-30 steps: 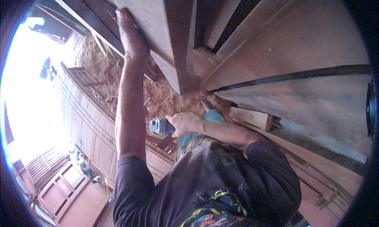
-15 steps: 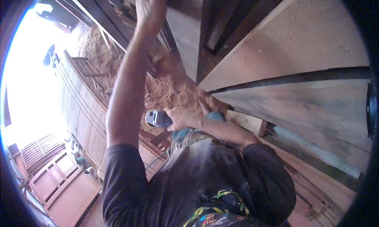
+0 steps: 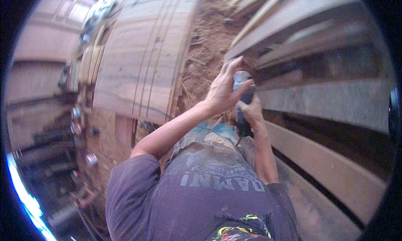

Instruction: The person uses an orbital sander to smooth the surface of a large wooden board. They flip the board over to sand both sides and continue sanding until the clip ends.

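Note:
An angle grinder with a silver head and a dark body is upright in front of my waist, on the right side. My right hand is wrapped round its body, and a cord trails from the lower end. Beside the silver head is my left hand, its fingers stretched forward and apart. Its thumb reaches across the head; whether it touches, I cannot tell. The underside of the grinder's head is hidden.
Long wooden boards lie stacked on my right, close to the grinder. A large panel of planks stands to the left. Sawdust and wood scraps cover the ground between them. Several small cans sit far left.
My left hand has come down from the boards to beside the grinder's head. The grinder has turned and moved farther from my body in my right hand. The whole view has swung round.

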Available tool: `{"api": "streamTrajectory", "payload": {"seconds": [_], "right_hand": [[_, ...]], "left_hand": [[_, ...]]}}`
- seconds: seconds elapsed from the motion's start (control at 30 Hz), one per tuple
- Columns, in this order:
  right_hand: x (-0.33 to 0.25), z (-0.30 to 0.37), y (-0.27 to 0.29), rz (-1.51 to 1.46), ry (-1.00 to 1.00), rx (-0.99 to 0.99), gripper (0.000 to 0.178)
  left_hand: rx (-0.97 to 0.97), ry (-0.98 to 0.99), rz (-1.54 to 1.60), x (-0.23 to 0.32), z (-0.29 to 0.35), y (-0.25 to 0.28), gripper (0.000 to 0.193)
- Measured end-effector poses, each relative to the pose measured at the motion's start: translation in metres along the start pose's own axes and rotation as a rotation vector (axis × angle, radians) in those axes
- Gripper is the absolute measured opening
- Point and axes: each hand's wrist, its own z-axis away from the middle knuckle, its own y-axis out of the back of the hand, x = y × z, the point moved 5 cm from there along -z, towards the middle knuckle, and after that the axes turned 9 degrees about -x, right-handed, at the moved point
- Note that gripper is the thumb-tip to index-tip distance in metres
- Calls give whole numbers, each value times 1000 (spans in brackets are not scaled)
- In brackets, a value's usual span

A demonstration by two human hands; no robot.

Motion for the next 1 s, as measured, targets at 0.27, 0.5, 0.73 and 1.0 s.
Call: {"api": "streamTrajectory", "payload": {"seconds": [0.27,0.5,0.73,1.0], "right_hand": [[-86,-33,-3,-294,-22,-178,34],[-140,-47,-3,-143,76,-238,35],[-142,-43,-119,551,166,-556,43],[-60,14,-223,1154,241,-1016,55]], "left_hand": [[-427,528,-384,-152,255,7,73],[-39,604,-689,-94,372,51,39],[425,787,-714,-54,466,96,27],[600,775,-683,-23,435,78,24]]}}
